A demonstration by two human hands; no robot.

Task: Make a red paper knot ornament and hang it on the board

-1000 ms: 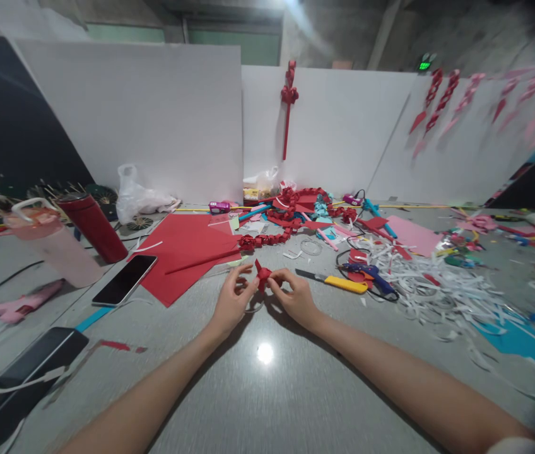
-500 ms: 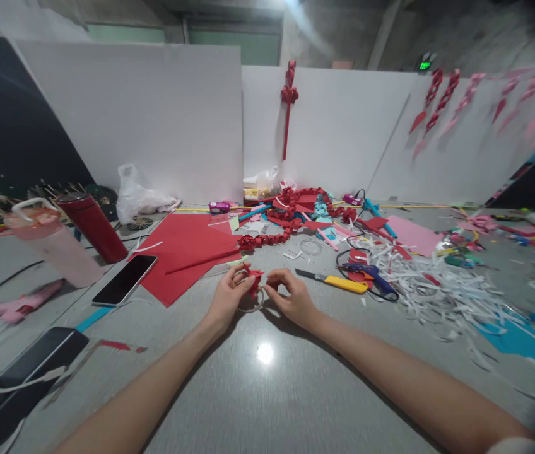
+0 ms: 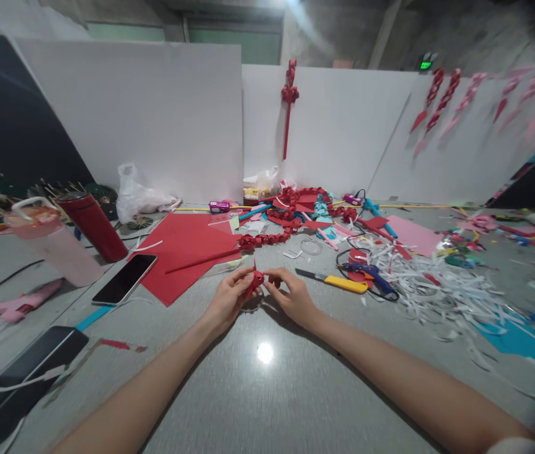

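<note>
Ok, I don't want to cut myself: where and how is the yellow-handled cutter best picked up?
Probably by the middle of its yellow handle, from above and the near side: the cutter lies flat, its dark, bladelike end points left, and the blue glue gun lies close on the handle's far side.

I see phone (image 3: 125,279) lying at left, pale pink bottle (image 3: 62,252) and red flask (image 3: 94,227) near it. Farther back I make out white plastic bag (image 3: 131,197); far right, green-lit sign (image 3: 426,65).
</note>
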